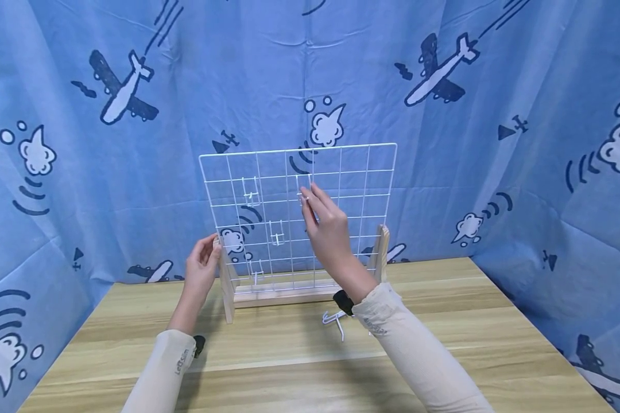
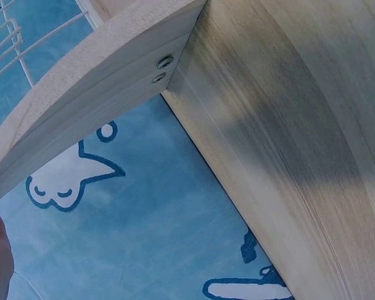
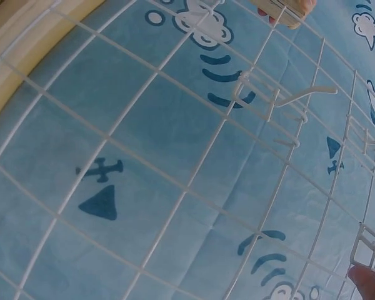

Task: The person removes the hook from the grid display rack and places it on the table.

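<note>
A white wire grid panel (image 1: 328,218) stands upright between two wooden side posts. My left hand (image 1: 200,269) grips the top of the left wooden post (image 1: 226,287); only a bit of that hand shows at the left wrist view's edge. With thumb and fingers, my right hand (image 1: 326,229) pinches a white wire hook (image 3: 362,242) against the grid's upper middle. The fingers partly cover this hook in the head view. To its left, several more hooks hang on the grid: an upper hook (image 1: 250,198), a middle hook (image 1: 277,238) and a lower hook (image 1: 256,274).
Loose white hooks (image 1: 334,319) lie on the wooden table (image 1: 268,355) in front of the stand, partly hidden by the right forearm. A wooden crossbar (image 1: 284,296) joins the posts at the bottom. Blue printed curtains (image 1: 268,74) surround the table's back and sides.
</note>
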Demonstrator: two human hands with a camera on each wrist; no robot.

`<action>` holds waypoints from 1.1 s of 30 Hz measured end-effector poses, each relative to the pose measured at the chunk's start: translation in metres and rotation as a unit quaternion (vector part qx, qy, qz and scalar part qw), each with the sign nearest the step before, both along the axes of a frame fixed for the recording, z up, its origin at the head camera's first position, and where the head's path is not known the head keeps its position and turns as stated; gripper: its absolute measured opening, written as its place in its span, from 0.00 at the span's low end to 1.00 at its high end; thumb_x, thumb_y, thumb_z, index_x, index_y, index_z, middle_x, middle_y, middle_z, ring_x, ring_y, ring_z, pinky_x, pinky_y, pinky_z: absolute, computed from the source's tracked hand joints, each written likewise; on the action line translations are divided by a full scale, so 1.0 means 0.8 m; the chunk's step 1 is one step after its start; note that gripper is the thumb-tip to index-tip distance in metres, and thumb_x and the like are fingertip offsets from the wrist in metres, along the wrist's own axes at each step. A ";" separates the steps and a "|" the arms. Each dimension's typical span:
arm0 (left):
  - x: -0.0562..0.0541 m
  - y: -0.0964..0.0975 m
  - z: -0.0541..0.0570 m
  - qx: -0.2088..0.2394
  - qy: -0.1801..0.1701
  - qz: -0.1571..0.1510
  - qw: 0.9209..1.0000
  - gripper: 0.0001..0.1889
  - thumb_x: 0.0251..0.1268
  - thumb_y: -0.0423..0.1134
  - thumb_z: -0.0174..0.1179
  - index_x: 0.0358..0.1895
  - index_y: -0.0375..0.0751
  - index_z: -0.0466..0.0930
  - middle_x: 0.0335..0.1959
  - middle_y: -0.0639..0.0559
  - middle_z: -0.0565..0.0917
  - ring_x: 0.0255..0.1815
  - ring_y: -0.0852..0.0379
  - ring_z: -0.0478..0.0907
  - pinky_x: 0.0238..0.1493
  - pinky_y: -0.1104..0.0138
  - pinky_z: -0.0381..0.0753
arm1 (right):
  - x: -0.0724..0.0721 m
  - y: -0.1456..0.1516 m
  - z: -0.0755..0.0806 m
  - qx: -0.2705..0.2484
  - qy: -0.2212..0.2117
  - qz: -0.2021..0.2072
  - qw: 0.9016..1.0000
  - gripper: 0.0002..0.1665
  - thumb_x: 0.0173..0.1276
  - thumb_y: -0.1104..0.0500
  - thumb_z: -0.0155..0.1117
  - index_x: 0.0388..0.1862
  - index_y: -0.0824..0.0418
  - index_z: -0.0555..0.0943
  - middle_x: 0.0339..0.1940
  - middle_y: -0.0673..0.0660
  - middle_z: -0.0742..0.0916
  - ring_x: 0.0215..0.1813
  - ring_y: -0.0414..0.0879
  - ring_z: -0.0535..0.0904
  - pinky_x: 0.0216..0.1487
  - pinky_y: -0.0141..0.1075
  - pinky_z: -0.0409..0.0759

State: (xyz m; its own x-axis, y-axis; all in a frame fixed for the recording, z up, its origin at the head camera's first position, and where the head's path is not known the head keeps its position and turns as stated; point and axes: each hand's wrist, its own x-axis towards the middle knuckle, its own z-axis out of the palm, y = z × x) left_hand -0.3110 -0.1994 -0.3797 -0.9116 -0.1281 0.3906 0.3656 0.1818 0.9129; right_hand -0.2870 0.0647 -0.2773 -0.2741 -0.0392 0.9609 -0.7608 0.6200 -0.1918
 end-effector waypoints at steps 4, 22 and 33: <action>-0.001 0.000 -0.001 0.008 0.007 -0.001 1.000 0.20 0.74 0.34 0.50 0.66 0.33 0.66 0.62 0.40 0.72 0.62 0.60 0.68 0.63 0.78 0.69 | 0.004 0.002 -0.004 0.005 -0.004 0.005 1.000 0.13 0.68 0.70 0.61 0.50 0.73 0.82 0.52 0.72 0.82 0.53 0.61 0.81 0.46 0.36 0.85; -0.003 -0.001 -0.001 0.013 0.016 -0.002 1.000 0.21 0.73 0.34 0.52 0.65 0.33 0.67 0.63 0.40 0.72 0.60 0.63 0.69 0.60 0.79 0.71 | 0.012 0.008 -0.025 0.007 -0.025 0.017 1.000 0.13 0.68 0.70 0.60 0.50 0.72 0.82 0.53 0.72 0.82 0.50 0.60 0.82 0.43 0.34 0.86; -0.004 -0.001 -0.003 0.016 0.008 -0.005 1.000 0.21 0.73 0.35 0.52 0.65 0.33 0.67 0.62 0.42 0.72 0.61 0.62 0.69 0.61 0.78 0.70 | 0.014 0.013 -0.044 0.013 -0.017 0.011 1.000 0.12 0.65 0.72 0.62 0.47 0.72 0.83 0.50 0.73 0.83 0.50 0.61 0.82 0.46 0.37 0.85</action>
State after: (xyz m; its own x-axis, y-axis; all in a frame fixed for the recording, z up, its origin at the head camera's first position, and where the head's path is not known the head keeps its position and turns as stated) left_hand -0.3141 -0.2005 -0.3818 -0.9063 -0.1320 0.4015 0.3823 0.1494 0.9119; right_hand -0.2759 0.0752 -0.3123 -0.3057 -0.0699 0.9495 -0.7673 0.6085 -0.2023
